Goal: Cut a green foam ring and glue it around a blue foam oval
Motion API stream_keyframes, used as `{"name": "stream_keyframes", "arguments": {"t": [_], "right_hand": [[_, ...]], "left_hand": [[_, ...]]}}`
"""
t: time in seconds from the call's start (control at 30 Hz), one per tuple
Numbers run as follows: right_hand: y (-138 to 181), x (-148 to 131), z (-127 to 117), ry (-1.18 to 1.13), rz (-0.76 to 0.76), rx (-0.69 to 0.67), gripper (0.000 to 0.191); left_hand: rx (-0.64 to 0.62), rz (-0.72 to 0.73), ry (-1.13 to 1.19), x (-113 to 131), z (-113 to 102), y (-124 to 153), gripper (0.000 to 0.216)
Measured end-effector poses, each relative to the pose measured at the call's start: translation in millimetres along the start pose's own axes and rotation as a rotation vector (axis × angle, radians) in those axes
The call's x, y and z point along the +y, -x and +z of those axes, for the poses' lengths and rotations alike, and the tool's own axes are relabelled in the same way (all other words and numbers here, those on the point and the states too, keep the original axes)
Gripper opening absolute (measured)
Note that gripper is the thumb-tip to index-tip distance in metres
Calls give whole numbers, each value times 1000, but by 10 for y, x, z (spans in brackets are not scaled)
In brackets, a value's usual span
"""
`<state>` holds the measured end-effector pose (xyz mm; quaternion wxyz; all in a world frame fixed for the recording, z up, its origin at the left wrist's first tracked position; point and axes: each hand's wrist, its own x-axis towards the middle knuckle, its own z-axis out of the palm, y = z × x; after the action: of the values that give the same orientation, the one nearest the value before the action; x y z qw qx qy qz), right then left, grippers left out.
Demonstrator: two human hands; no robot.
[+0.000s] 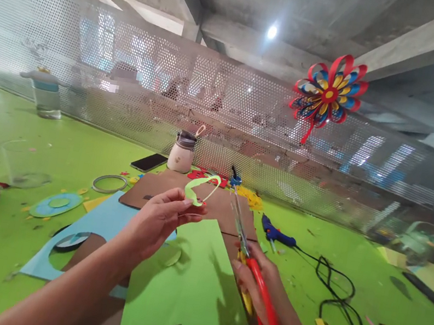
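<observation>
Between the fingertips of my left hand (164,215) is a thin curved loop of light green paper (195,186), pinched at its lower end. My right hand (259,280) grips red-handled scissors (266,304), their blades pointing up and away, apart from the paper loop. Beneath both hands lies a light green paper sheet (188,285) with a notched front edge. On it rests a small green paper disc (171,256). To the left, partly behind my left forearm, is a light blue sheet (108,216) with a round hole. Brown card (155,185) lies under these sheets.
A blue glue gun (277,232) with a black cord lies at the right. A pale bottle (181,152) and a phone (149,162) stand near the perforated metal screen (231,98). A tape ring (109,183) and a blue paper ring (43,205) lie left. A paper flower (329,95) hangs at the screen.
</observation>
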<state>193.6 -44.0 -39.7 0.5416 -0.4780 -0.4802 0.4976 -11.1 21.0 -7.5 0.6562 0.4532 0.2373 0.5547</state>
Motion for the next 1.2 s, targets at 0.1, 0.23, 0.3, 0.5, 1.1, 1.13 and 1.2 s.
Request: {"name": "stream_keyframes", "arguments": {"t": [0.1,0.23,0.3,0.5,1.1,1.13,1.2], "right_hand": [[-41,60,2,-106,14,8,25],[-118,41,-19,-230,-51,15,24],[-135,-40,-29,-277,-93,20,23],[-81,-253,19,-258,-170,-24,26],[-41,-86,40,-36,-281,22,32],[-32,-92,43,-25,-272,31,32],[-17,-101,51,-20,-267,33,33]], "left_hand": [[33,95,-192,-11,-8,8,9],[-34,118,-347,-19,36,48,10],[-94,96,-369,-14,71,72,12],[-292,22,-396,-83,68,64,12],[-313,-14,-413,-189,17,16,9],[-311,-14,-413,-185,12,14,9],[-309,-14,-407,-178,4,10,9]]}}
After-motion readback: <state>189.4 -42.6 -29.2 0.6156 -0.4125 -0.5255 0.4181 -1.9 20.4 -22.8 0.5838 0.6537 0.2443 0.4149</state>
